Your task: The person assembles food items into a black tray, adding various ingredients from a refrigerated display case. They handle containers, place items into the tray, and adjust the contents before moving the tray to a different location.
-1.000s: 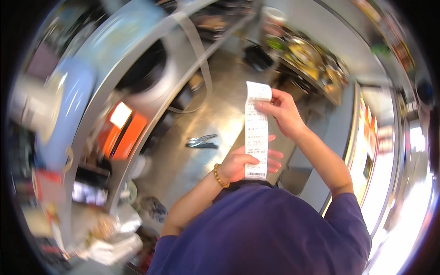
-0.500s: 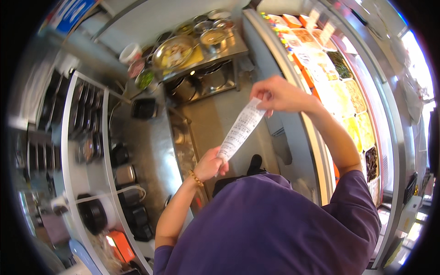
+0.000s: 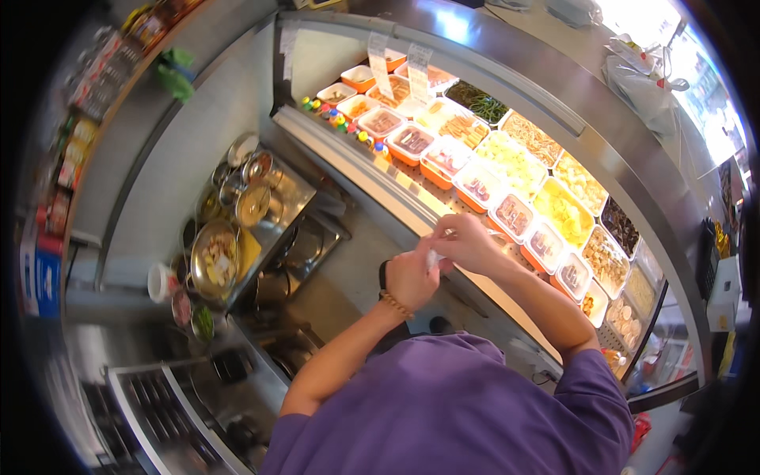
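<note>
Receipt: bunched small between both hands, just right of frame centre.
Left hand: closed on the paper.
Right hand: fingers pinching the same paper.
Receipt's print: stretched out moments ago, now unreadable.
Display case: food trays, upper right.

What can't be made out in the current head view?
- White paper: mostly hidden by the left hand and right hand, so its full shape and print can't be told.
- Hanging paper strips: print too small and washed out to read.
- Plastic bag at the top: cut off by the picture's upper edge.
</note>
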`<act>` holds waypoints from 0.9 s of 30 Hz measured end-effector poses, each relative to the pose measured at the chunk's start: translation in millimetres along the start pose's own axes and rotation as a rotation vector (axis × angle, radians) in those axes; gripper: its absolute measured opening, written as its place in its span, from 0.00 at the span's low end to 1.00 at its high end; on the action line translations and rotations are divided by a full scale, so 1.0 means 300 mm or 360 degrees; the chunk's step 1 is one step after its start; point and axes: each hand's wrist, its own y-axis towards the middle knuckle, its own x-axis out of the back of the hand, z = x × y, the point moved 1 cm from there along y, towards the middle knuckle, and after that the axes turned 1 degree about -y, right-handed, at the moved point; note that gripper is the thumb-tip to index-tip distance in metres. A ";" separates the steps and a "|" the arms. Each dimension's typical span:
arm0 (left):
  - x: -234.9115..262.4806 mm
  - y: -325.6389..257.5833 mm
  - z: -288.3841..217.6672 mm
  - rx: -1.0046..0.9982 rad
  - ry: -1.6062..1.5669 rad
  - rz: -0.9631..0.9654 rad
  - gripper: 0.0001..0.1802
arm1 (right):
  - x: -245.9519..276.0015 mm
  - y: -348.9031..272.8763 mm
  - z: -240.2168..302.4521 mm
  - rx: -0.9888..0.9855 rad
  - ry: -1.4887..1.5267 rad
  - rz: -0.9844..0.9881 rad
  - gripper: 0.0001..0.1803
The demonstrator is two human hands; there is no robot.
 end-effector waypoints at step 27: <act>0.076 1.010 0.185 0.0281 -0.2117 0.1747 0.22 | 0.191 0.409 0.272 0.0541 -0.0950 -0.1917 0.06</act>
